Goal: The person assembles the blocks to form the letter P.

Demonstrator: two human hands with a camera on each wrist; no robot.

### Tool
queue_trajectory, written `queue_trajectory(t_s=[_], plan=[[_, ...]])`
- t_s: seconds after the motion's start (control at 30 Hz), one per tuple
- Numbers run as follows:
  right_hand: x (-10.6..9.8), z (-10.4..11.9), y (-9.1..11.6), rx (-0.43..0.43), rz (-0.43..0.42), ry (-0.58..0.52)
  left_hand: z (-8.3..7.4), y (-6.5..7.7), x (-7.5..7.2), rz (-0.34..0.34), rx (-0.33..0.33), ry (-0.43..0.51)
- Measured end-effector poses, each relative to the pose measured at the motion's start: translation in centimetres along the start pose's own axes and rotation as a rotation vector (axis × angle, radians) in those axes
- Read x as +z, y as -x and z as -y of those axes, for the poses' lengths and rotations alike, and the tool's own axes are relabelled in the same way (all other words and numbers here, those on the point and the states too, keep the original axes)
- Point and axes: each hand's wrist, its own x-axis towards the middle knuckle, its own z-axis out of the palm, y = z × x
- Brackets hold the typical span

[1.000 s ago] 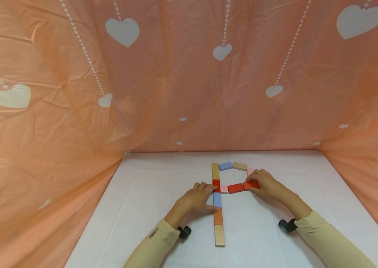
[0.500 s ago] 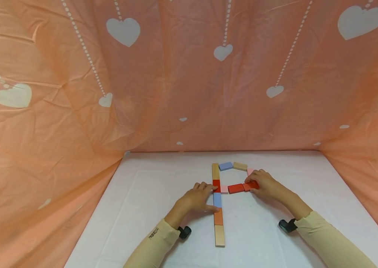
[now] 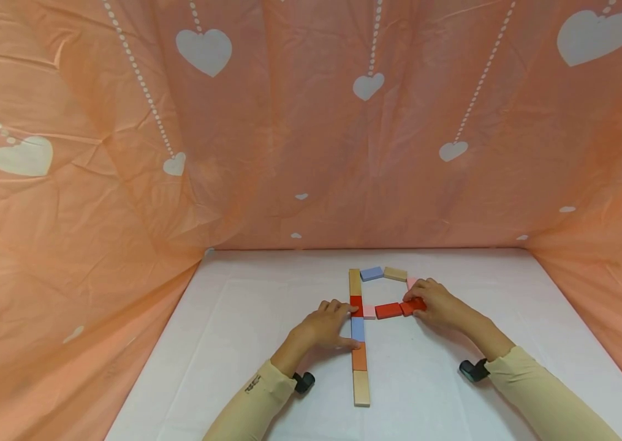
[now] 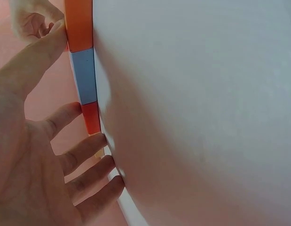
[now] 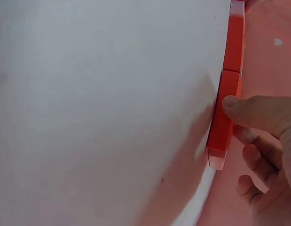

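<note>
Flat wooden blocks form a straight column with a loop at its upper right. My right hand point(image 3: 443, 306) pinches the end red block point(image 5: 221, 122) between thumb and fingers, at the loop's lower right corner. Its left end meets another red block point(image 3: 388, 311), followed by a small pink block point(image 3: 369, 312) beside the column. My left hand point(image 3: 323, 326) is spread along the column's left side, index fingertip at a red block point(image 3: 356, 302) and thumb at an orange block point(image 3: 360, 358). Between them lies a blue block point(image 3: 357, 329). A pink block point(image 3: 412, 282) is partly hidden behind my right fingers.
A light wood block point(image 3: 355, 282) tops the column and another wood block point(image 3: 361, 389) ends it. Along the loop's top lie a blue block point(image 3: 371, 274) and a tan block point(image 3: 396, 274). The white table point(image 3: 233, 343) meets a peach curtain point(image 3: 311, 153) with hearts.
The red block in my right hand has turned slightly, its left end now tilted against the neighbouring red block. My left hand has stayed in place.
</note>
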Motion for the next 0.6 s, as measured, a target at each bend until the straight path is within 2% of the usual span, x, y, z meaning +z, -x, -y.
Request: queue_trajectory(t_s=[0.43, 0.6], plan=[[-0.06, 0.07, 0.25, 0.020, 0.008, -0.026, -0.30, -0.10, -0.06, 0.013, -0.012, 0.005], [-0.31, -0.12, 0.82, 0.005, -0.041, -0.030, -0.41, -0.05, -0.08, 0.020, -0.024, 0.023]])
